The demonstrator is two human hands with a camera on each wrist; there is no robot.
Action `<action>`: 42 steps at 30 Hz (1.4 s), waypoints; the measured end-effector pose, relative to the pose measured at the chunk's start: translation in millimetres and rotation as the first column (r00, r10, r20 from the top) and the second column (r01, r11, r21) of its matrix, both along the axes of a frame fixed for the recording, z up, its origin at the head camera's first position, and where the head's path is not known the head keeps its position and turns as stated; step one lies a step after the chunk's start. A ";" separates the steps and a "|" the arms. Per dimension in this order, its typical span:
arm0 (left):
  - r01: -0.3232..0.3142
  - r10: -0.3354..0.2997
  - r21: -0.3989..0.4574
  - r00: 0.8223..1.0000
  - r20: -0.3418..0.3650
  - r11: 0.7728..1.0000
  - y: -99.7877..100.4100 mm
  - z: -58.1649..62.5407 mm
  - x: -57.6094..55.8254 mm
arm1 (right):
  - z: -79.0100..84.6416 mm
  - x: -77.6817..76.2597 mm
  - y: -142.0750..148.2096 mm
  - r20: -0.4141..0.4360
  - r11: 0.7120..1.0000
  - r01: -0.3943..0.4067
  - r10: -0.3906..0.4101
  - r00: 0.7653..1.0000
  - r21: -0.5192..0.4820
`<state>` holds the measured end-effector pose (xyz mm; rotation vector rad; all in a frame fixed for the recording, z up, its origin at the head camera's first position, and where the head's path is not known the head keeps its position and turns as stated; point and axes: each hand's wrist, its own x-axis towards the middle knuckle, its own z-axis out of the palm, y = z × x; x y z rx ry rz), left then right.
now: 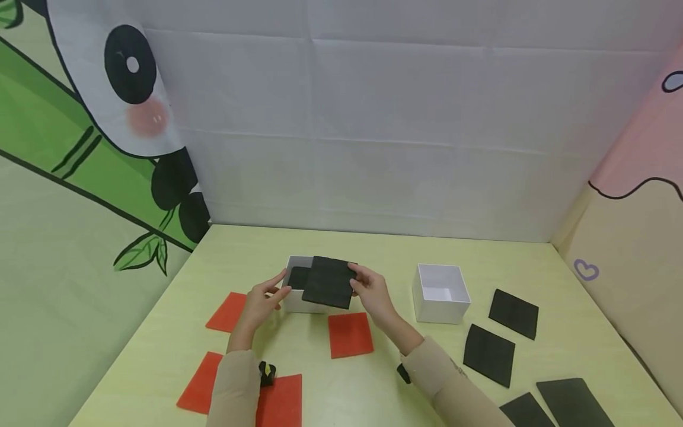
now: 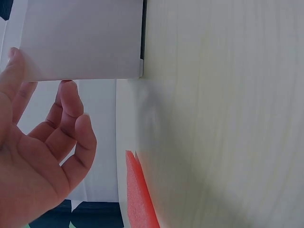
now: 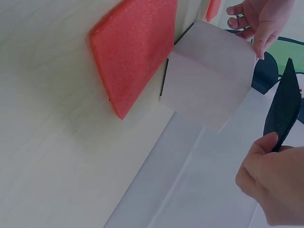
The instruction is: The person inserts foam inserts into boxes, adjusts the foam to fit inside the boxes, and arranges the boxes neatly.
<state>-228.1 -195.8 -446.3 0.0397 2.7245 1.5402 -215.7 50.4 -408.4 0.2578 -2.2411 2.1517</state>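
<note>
My right hand (image 1: 374, 296) pinches a black square foam sheet (image 1: 328, 281) by its right edge, thumb on one face and fingers on the other. The sheet hangs over the right part of a white open box (image 1: 304, 303), overlapping it in the head view. Inside that box another black piece (image 1: 299, 277) shows, partly covered by the held one. At the box's left end, my left hand (image 1: 261, 305) holds the wall between thumb and fingers. Its thumb lies near the rim, as the left wrist view also shows on the box (image 2: 80, 38). Just in front lies a red foam sheet (image 1: 351, 335).
A second white box (image 1: 443, 302) stands open to the right. Several black sheets (image 1: 489, 354) lie along the table's right side. More red sheets (image 1: 200, 382) are at the left, partly under my left arm. A pale wall cloth (image 1: 384, 148) rises behind the table.
</note>
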 end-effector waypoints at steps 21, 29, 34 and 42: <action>-0.017 0.017 0.015 1.000 0.006 1.000 5.2 0.7 -5.3 | 10.4 -41.5 -33.9 -0.086 0.982 0.100 -0.087 0.992 0.161; -0.025 0.025 0.020 1.000 0.019 0.999 4.6 0.6 -4.7 | 7.6 -49.6 -43.1 -0.115 0.963 0.135 -0.110 0.987 0.232; -0.026 0.025 0.025 1.000 0.015 0.999 4.1 0.0 -4.8 | 7.3 -50.8 -44.6 -0.165 0.956 0.125 -0.083 0.983 0.267; -0.022 0.021 0.033 1.000 0.008 0.999 3.8 0.1 -4.5 | -32.7 -82.8 -45.9 -0.227 0.932 0.115 -0.037 0.973 0.342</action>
